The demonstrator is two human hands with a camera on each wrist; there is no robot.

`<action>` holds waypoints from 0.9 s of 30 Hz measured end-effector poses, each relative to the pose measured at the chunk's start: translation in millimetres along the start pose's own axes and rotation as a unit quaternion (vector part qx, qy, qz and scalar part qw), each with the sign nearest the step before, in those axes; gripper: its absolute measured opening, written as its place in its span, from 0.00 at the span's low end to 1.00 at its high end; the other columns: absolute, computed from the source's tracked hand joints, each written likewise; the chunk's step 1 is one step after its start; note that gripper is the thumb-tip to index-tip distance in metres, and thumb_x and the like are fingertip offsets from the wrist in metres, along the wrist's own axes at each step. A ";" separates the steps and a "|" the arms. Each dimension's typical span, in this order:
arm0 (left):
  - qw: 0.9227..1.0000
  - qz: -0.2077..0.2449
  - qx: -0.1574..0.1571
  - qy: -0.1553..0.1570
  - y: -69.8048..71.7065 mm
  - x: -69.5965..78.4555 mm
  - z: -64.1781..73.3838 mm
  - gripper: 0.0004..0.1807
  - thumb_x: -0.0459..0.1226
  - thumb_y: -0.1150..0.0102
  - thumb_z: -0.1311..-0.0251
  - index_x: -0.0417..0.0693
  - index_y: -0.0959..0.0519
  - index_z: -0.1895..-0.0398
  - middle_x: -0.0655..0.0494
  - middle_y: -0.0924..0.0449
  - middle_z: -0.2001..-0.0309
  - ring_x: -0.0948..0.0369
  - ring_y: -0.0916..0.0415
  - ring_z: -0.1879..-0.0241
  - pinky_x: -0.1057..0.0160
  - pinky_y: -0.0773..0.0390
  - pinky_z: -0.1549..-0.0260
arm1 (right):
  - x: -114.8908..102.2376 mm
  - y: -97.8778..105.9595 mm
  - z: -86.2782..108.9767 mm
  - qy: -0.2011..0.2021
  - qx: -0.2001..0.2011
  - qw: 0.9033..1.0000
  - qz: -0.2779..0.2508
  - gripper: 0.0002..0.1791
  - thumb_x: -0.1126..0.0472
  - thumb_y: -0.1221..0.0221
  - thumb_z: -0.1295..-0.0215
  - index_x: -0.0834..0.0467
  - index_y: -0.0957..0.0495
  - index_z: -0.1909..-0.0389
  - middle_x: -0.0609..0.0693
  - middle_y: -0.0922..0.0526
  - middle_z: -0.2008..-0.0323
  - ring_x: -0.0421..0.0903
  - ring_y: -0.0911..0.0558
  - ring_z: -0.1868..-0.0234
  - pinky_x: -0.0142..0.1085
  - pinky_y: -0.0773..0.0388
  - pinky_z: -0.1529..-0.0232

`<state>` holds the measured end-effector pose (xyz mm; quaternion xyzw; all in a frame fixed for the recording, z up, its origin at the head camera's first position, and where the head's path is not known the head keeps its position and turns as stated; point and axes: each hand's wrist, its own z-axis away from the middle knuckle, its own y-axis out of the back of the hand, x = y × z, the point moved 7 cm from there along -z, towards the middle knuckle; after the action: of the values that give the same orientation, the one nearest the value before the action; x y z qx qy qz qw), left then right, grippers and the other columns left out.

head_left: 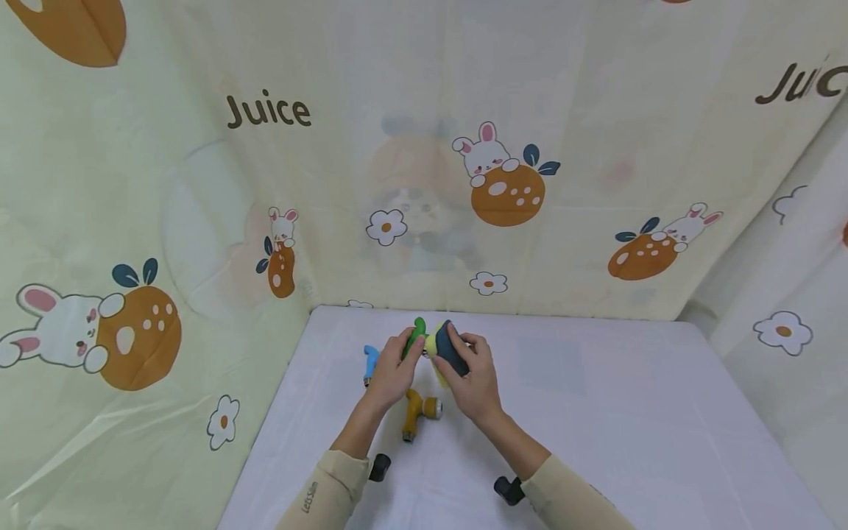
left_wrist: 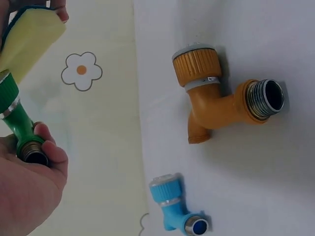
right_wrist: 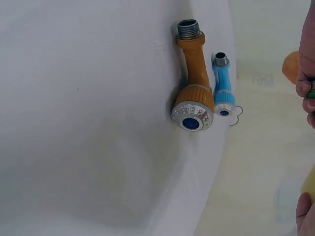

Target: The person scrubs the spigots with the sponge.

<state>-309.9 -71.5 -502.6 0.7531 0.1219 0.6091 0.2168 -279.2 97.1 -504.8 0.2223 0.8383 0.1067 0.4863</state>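
Left hand (head_left: 392, 374) has curled fingers and thumb closed round the green tap (left_wrist: 22, 123), no slack visible. Grip sits at the tap's threaded end: in the left wrist view the open metal mouth shows between fingers and thumb, and the ribbed knob sticks out past the grip, towards the sponge (head_left: 452, 350). Head view: the curved spout pokes up above the left fingers. Right hand (head_left: 478, 377) holds the sponge, thumb on the near side, fingers over the dark blue backing, yellow side facing the tap. Knob and yellow foam are right next to each other; can't tell if they touch. Both are held up off the table (head_left: 596, 412). Orange tap (head_left: 413, 414) lies on it, nearer the person than the hands, knob to the right. Blue tap (head_left: 370, 359) is just left of the left hand.
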 end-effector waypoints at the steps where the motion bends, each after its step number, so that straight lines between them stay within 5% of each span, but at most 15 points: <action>1: 1.000 0.003 -0.004 0.003 -0.7 0.2 0.5 0.33 0.63 0.59 0.22 0.51 0.27 0.30 0.48 0.26 0.53 0.54 0.32 0.59 0.57 0.29 0.63 | 0.0 0.0 -0.7 -0.004 -0.001 1.000 -0.005 0.35 0.50 0.31 0.32 0.45 0.29 0.25 0.57 0.27 0.40 0.51 0.24 0.45 0.43 0.19 0.51; 5: 0.998 0.028 -0.033 0.036 -5.5 -1.8 4.0 0.40 0.67 0.55 0.27 0.50 0.32 0.24 0.45 0.24 0.39 0.49 0.25 0.44 0.47 0.22 0.47 | 0.8 -1.4 -2.9 -0.036 -0.023 0.998 -0.053 0.34 0.48 0.34 0.28 0.42 0.32 0.24 0.54 0.26 0.40 0.49 0.25 0.44 0.37 0.18 0.52; 10: 0.990 0.106 -0.068 0.061 -10.9 -4.4 7.6 0.42 0.68 0.53 0.29 0.53 0.35 0.22 0.46 0.26 0.30 0.44 0.29 0.31 0.37 0.31 0.31 | 2.8 -4.6 -3.4 -0.073 -0.058 0.989 -0.114 0.32 0.48 0.39 0.24 0.40 0.35 0.22 0.53 0.26 0.39 0.49 0.25 0.46 0.32 0.21 0.53; 22: 0.977 0.201 -0.064 0.043 -0.7 0.6 4.2 0.39 0.44 0.27 0.37 0.45 0.35 0.27 0.45 0.26 0.34 0.47 0.26 0.30 0.53 0.20 0.36 | 10.7 -1.7 3.4 -0.062 -0.047 0.987 -0.139 0.29 0.55 0.41 0.22 0.41 0.32 0.23 0.52 0.24 0.42 0.46 0.26 0.49 0.29 0.24 0.53; 27: 0.974 0.216 -0.065 0.035 1.2 2.5 3.6 0.51 0.36 0.23 0.43 0.51 0.44 0.20 0.44 0.30 0.31 0.47 0.28 0.28 0.55 0.23 0.35 | 8.5 -1.7 2.6 -0.058 -0.058 0.985 -0.149 0.27 0.56 0.43 0.21 0.43 0.31 0.24 0.53 0.24 0.43 0.47 0.26 0.51 0.28 0.24 0.57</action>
<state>-305.9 -72.1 -500.5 0.7243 -0.0760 0.6739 0.1245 -281.1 99.6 -513.3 0.0723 0.8250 0.0686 0.5563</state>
